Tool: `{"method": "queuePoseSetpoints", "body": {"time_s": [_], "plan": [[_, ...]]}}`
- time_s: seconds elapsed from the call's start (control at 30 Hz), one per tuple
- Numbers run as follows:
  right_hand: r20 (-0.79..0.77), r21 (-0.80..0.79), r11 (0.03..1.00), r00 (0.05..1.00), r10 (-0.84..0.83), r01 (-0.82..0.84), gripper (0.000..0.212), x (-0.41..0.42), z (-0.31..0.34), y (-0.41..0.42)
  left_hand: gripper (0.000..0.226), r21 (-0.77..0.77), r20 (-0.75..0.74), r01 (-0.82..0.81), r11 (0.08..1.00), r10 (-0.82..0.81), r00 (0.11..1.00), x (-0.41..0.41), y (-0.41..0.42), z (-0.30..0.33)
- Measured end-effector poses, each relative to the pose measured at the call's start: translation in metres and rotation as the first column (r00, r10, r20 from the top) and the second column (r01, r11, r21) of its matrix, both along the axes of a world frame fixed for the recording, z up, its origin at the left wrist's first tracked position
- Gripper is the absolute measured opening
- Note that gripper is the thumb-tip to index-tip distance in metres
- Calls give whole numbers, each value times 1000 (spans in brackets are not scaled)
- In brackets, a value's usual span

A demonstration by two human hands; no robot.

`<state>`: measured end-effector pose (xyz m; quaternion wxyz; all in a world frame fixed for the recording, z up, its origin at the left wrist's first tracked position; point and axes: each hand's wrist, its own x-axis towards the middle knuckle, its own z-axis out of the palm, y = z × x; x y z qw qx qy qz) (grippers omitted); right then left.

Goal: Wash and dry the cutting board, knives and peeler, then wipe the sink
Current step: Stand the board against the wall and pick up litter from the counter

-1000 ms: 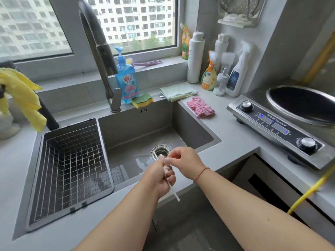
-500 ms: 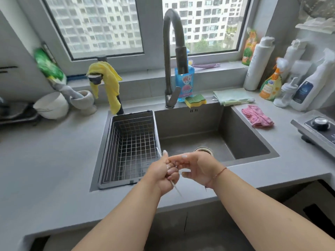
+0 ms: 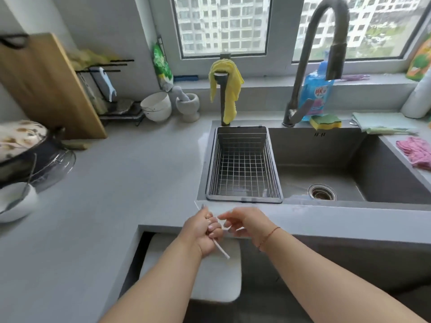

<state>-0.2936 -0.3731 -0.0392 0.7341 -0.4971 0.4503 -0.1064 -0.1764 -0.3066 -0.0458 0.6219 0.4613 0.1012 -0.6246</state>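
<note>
One sink (image 3: 384, 159), holding one wire basket (image 3: 243, 164), nothing visible in it. One cutting board (image 3: 44, 87) leaned far left of sink on desk (image 3: 121, 183). In front of sink: left hand (image 3: 201, 229) clenched round one thin white stick (image 3: 221, 248); right hand (image 3: 245, 221) pinched its upper part.

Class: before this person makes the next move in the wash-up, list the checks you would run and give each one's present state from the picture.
1. Left hand grips the thin white stick: ok.
2. Right hand free to help: cannot tell; its fingertips meet the left hand.
3. Sink bare of dishes: ok.
4. Wire basket empty: ok.
5. Cutting board stood up on the counter: ok.
6. Yellow cloth within reach on its post: ok.
</note>
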Motion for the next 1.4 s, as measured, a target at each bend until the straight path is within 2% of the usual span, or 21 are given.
{"method": "queuePoseSetpoints", "body": {"time_s": [0.07,0.23,0.4,0.6,0.7,0.83,1.1,1.27,1.4], "plan": [[-53,11,1000,999,9,-8,13,14,-14,24,47,16,-11,-23,1000,23,1000,11,24,-7],[-41,221,975,999,-8,17,16,34,-34,81,48,71,-19,-35,997,37,999,33,77,-26],[-228,238,966,973,-47,102,30,44,-56,127,49,102,-29,-19,995,22,999,45,115,-39],[-350,424,871,932,-97,250,35,47,-74,160,49,119,-57,6,993,1,998,50,151,-50],[-374,498,798,914,-156,339,28,50,-86,170,49,118,-70,3,993,6,997,51,162,-53],[-397,487,775,893,-213,402,21,54,-94,177,50,117,-88,11,993,-1,996,52,172,-58],[-381,373,826,882,-278,422,18,66,-109,193,48,117,-110,28,993,-15,994,53,185,-59],[-421,357,854,881,-216,379,38,45,-124,217,48,105,-96,12,994,-2,995,55,184,-49],[-482,446,832,872,-88,330,41,27,-142,258,48,107,-105,16,994,-5,995,59,183,-43]]}}
